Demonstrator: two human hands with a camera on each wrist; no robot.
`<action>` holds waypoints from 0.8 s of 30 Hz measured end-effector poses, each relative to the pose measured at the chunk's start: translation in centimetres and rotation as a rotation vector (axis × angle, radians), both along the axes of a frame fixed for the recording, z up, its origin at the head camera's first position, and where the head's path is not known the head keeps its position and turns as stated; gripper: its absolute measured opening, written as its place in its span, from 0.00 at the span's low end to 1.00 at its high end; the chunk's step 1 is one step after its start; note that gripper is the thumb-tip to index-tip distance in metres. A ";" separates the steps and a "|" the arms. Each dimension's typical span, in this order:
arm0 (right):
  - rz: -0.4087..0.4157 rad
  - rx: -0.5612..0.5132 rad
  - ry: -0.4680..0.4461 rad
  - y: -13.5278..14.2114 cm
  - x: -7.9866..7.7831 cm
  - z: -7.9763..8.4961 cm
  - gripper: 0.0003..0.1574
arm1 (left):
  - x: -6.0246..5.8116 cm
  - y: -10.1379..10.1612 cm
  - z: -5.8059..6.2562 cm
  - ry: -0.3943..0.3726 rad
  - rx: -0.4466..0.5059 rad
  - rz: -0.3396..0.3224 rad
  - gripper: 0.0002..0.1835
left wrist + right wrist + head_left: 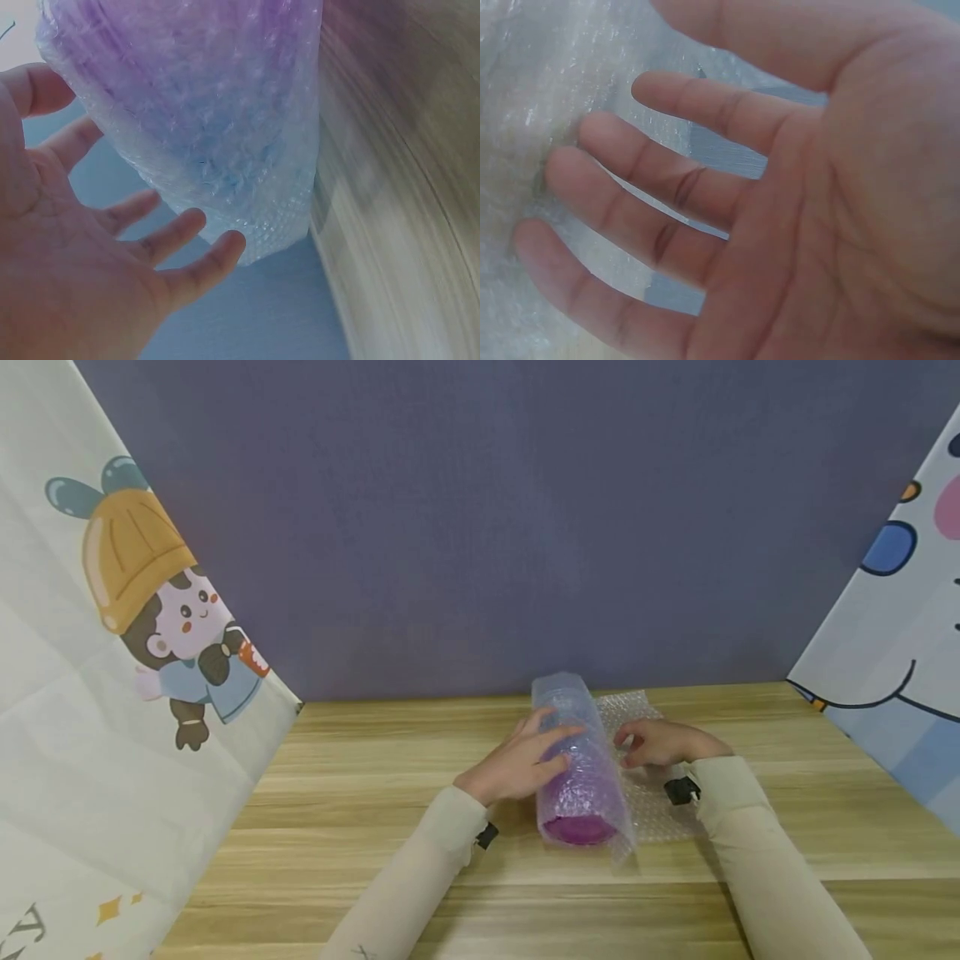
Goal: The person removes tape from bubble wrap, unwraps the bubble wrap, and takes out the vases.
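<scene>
A cylinder wrapped in bubble wrap lies lengthwise on the wooden table, its near end magenta and its far part pale blue. My left hand rests against its left side and top with fingers spread. In the left wrist view, that hand's fingertips stand at the edge of the wrapped cylinder. A loose flap of bubble wrap spreads out on the table to the cylinder's right. Over this flap is my right hand, its fingers relaxed and slightly bent. The right wrist view shows nothing in its palm.
The wooden table reaches back to a dark blue-grey wall panel. On the left hangs a white sheet with a cartoon figure; another printed sheet borders the right side. A small black device sits on the right wrist.
</scene>
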State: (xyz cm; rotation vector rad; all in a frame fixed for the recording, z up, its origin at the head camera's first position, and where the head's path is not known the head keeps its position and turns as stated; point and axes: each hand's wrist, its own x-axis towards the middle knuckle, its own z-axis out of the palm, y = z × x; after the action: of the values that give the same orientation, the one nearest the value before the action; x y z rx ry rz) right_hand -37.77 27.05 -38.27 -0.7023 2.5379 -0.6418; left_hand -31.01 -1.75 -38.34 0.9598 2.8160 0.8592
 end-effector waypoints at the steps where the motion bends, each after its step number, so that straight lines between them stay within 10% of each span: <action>1: 0.004 -0.002 0.002 0.0 0.0 0.0 0.31 | 0.0 0.0 0.0 0.009 -0.002 -0.004 0.27; 24: -0.019 -0.043 -0.018 -0.7 -0.1 -0.8 0.28 | -0.5 -0.5 0.3 0.060 -0.049 -0.005 0.27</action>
State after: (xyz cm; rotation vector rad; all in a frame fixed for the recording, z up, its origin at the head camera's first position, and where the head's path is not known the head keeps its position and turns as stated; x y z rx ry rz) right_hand -37.86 26.33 -39.07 -0.6844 2.5244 -0.7082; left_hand -31.47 -2.22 -38.07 1.0019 2.8693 0.7695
